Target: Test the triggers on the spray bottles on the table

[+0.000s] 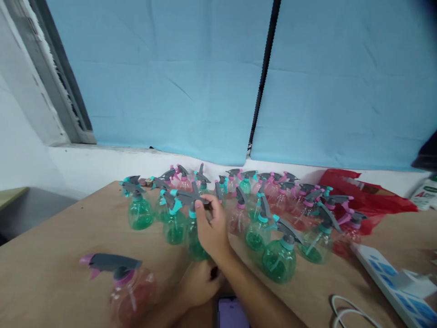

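My right hand (213, 223) pinches the grey spray head of a green spray bottle (195, 239) with turquoise collar and nozzle, which stands upright on the table. Below it, my left hand (201, 284) is curled close to that bottle's base, partly behind my right forearm; what its fingers hold, if anything, is hidden. A pink spray bottle (131, 291) with a grey head stands at the front left, beside my left forearm. Another green spray bottle (175, 228) stands just left of the gripped one, and one more green spray bottle (279, 259) is to the right.
Several more green and pink spray bottles crowd the back of the brown table (58, 259). At the right are a red plastic bag (378, 196), a white power strip (378, 269) with a plug, and a white cable (351, 310). A phone (234, 314) lies at the front edge.
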A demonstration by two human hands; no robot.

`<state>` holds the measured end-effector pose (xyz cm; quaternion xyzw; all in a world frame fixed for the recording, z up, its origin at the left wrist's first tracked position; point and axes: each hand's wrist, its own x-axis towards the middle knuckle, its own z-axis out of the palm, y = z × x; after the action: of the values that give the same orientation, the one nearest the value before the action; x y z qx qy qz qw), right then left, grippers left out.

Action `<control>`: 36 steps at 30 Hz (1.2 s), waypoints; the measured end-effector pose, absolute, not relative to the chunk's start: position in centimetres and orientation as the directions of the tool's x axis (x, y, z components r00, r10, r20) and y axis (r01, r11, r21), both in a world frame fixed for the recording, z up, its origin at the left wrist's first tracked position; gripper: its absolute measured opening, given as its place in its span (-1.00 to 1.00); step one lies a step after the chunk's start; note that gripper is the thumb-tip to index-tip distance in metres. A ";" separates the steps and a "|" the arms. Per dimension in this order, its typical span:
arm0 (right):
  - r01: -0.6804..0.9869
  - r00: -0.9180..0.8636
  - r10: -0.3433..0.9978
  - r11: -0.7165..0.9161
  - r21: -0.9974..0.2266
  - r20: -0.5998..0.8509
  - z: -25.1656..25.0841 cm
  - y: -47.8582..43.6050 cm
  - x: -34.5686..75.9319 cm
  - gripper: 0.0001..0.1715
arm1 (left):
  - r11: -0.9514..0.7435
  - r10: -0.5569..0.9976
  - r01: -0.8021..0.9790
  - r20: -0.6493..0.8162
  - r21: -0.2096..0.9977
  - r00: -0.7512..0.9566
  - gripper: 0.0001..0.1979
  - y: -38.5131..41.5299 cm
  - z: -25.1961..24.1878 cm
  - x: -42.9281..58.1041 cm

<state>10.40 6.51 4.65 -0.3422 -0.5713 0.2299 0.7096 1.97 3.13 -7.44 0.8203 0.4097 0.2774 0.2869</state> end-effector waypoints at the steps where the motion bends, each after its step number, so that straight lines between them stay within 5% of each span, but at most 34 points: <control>1: 0.063 0.292 0.704 0.662 -0.747 0.648 4.7 6.7 11.1 -0.76 | -0.515 0.824 0.536 0.212 0.669 0.526 -0.87 3.2 -7.3 2.0; 16: 0.101 0.374 0.746 0.558 -0.824 0.551 -2.0 9.4 16.7 -0.66 | -0.525 0.824 0.618 0.168 0.586 0.541 -0.81 3.1 -5.9 2.0; 30: 0.133 0.126 0.869 0.464 -0.876 0.479 -1.0 9.4 18.4 -0.71 | -0.552 0.811 0.611 0.195 0.568 0.552 -0.83 3.0 -5.5 1.7; 36: 0.016 -0.042 0.912 0.410 -0.912 0.409 -0.9 10.1 19.5 -0.81 | -0.572 0.802 0.600 0.228 0.559 0.553 -0.85 3.0 -5.7 1.4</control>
<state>19.54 10.09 -0.87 -0.3806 -0.6091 0.3877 0.5778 1.44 3.03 -5.67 0.8548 0.4100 0.2358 0.2138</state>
